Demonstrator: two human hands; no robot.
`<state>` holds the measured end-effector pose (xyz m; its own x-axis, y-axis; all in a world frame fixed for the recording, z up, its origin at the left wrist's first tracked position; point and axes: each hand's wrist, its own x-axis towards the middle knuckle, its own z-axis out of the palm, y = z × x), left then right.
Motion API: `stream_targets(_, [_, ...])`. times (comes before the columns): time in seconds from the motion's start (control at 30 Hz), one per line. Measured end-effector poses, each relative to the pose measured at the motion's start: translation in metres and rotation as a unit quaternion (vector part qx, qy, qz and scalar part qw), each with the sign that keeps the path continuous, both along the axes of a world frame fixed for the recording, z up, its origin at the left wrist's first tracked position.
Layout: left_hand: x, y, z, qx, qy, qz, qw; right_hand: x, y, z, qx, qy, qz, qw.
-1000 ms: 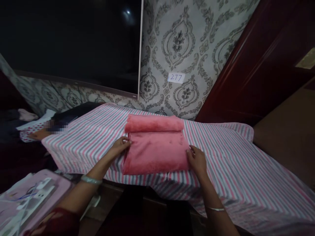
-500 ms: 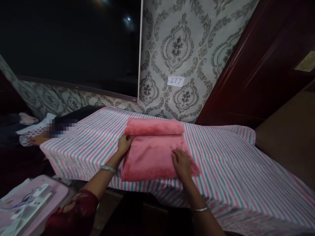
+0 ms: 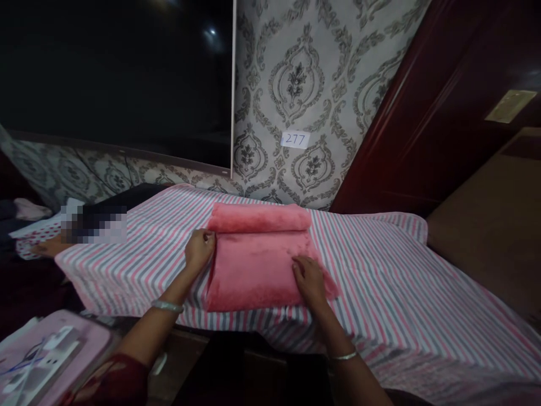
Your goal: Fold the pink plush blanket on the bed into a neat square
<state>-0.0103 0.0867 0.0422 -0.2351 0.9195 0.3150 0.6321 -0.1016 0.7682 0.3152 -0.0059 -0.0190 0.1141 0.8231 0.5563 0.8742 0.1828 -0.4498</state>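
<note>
A pink plush cloth (image 3: 257,270) lies on the striped cover, its far end doubled over into a thick roll-like fold (image 3: 262,218). At the cloth's left side, just below that fold, my left hand (image 3: 200,248) is closed in a pinch on the edge. My right hand (image 3: 310,276) rests on top of the cloth near its right edge, fingers apart and slightly bent, with nothing held in them. The left edge shows more than one layer. Each wrist wears a bangle.
The pink, grey and white striped cover (image 3: 380,265) drapes over the table. Behind stand a large dark screen (image 3: 118,79) and a patterned wall with a paper marked 277 (image 3: 295,139). A pink case with white items (image 3: 80,338) is at lower left. A brown panel (image 3: 486,237) stands at right.
My left hand has shifted a little left along with the cloth's left edge. My right hand stays on the cloth. The whole view has turned slightly right.
</note>
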Motion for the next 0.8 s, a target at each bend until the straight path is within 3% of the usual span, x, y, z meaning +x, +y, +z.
stream_targets(0.07, [0.004,-0.010,0.007,0.031,0.076,-0.085,0.993,0.001,0.005,0.011,-0.008,-0.025,0.008,1.000])
stream_targets(0.17, [0.022,-0.016,0.013,0.026,0.169,-0.258,0.951,0.000,0.016,0.027,-0.046,-0.092,-0.006,0.995])
stream_targets(0.23, [0.036,-0.016,0.008,0.007,0.222,-0.308,0.925,0.001,0.024,0.032,-0.098,-0.132,-0.032,0.986])
stream_targets(0.4, [0.047,-0.013,-0.031,0.007,0.368,-0.261,0.892,0.009,0.034,0.023,-0.227,-0.147,-0.059,0.961])
stream_targets(0.5, [0.042,-0.011,-0.049,0.027,0.399,-0.253,0.881,0.012,0.034,0.018,-0.240,-0.145,-0.054,0.958])
stream_targets(0.57, [0.040,-0.012,-0.052,0.040,0.398,-0.249,0.882,0.012,0.033,0.018,-0.240,-0.140,-0.057,0.959])
stream_targets(0.67, [0.040,-0.016,-0.039,0.059,0.368,-0.249,0.894,0.010,0.032,0.019,-0.238,-0.134,-0.060,0.960])
stream_targets(0.8, [0.048,-0.011,0.005,0.069,0.279,-0.291,0.913,0.007,0.032,0.021,-0.235,-0.124,-0.057,0.962])
